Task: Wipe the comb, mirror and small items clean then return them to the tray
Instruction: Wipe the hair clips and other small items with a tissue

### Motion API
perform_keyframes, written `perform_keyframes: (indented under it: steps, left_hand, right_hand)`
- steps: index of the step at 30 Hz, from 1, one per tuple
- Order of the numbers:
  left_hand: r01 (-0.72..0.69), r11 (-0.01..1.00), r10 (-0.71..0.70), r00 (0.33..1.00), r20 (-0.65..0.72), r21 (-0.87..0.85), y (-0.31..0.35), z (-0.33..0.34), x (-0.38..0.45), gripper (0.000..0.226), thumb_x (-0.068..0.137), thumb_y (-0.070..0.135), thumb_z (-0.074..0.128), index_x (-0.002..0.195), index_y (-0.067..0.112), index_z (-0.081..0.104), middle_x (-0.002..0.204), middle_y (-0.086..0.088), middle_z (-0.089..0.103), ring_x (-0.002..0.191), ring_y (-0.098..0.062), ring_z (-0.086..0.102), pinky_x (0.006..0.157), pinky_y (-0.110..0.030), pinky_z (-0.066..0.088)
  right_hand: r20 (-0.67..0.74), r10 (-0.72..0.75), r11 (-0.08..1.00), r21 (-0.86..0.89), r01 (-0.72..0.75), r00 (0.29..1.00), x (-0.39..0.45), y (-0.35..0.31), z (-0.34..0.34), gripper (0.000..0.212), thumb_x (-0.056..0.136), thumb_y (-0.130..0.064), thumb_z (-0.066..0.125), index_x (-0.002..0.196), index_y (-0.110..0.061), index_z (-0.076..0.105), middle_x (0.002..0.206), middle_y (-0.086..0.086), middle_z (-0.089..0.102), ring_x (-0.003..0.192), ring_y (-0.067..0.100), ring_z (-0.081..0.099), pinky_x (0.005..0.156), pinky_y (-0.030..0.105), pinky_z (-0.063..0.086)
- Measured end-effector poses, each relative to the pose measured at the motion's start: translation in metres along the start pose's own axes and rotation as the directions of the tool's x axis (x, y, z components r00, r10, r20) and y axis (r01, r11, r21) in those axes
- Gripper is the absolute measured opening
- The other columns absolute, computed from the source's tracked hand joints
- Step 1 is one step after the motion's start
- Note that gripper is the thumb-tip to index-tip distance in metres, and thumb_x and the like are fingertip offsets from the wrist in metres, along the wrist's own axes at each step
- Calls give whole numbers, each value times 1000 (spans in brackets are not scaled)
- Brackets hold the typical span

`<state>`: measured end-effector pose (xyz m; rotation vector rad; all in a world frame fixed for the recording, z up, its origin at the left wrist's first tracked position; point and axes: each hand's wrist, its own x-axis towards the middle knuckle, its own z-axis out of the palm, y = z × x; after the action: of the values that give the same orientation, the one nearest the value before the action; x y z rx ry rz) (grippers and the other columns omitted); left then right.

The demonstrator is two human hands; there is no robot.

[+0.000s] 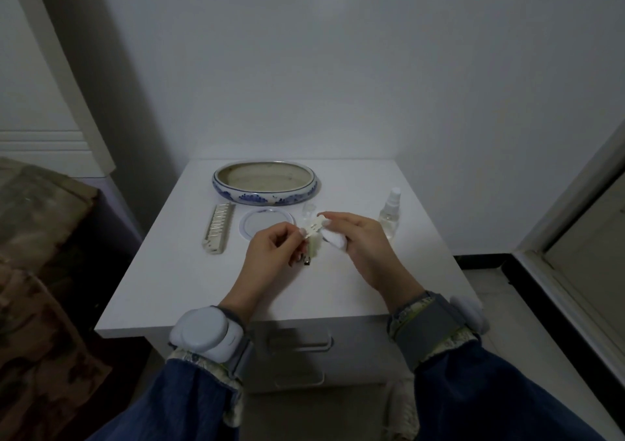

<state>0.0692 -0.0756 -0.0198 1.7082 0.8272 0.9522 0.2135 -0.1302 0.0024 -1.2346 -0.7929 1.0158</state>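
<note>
Hair clip (311,237), pale with a dark metal end, sits pinched in left hand (270,251) fingers above the worktop (189,281) centre; right hand (358,237) curls round a white wipe pad (333,242), pressing it to the clip's far end. Risks, as judgement: clip is small and held only at the fingertips, so a hard rub could flick it out onto the floor or onto the mirror (267,225) lying just beyond. Comb (219,232) lies left of the mirror, tray (264,182) behind, nothing in it. Spray bottle (389,212) stands upright close by the right hand; a wide elbow swing could topple it. A small clear item (309,210) near the mirror is too dim to identify.
</note>
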Motion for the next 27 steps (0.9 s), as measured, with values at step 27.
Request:
perform_keyframes:
  steps: [27]
  left_hand:
    - [39, 958, -75, 990, -118, -284, 4, -1, 5, 23, 92, 10, 52, 71, 8, 62, 54, 7, 59, 50, -3, 48, 54, -13, 43]
  right_hand:
    - [-176, -73, 997, -3, 74, 982, -2, -8, -8, 13, 88, -11, 59, 98, -10, 67, 91, -1, 67, 86, 9, 60, 70, 7, 47]
